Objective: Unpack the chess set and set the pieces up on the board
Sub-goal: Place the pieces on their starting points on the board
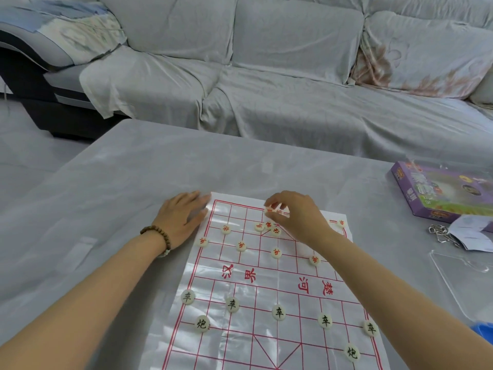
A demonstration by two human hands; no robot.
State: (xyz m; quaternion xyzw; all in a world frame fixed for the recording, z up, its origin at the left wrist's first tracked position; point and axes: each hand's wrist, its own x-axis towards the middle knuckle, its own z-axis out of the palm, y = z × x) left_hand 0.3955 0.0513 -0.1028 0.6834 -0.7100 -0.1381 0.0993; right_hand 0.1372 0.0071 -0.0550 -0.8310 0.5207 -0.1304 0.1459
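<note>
A thin plastic Chinese chess board [256, 289] with red lines lies on the table in front of me. Round cream pieces with black characters [278, 312] stand in the near rows. Pieces with red characters [276, 252] sit in the far rows, and a small cluster [268, 226] lies near the far middle. My right hand [296, 214] pinches a red-marked piece [269, 209] at the board's far edge. My left hand [184, 214], with a bead bracelet at the wrist, rests flat on the board's far left corner, fingers spread.
A purple game box [442, 193] lies at the table's right. Beside it are metal ring puzzles [440, 232], white paper [472, 233] and a clear plastic lid [464, 276]. A cloth-covered sofa [293, 84] stands behind the table. A blue object [482, 333] shows at the right edge.
</note>
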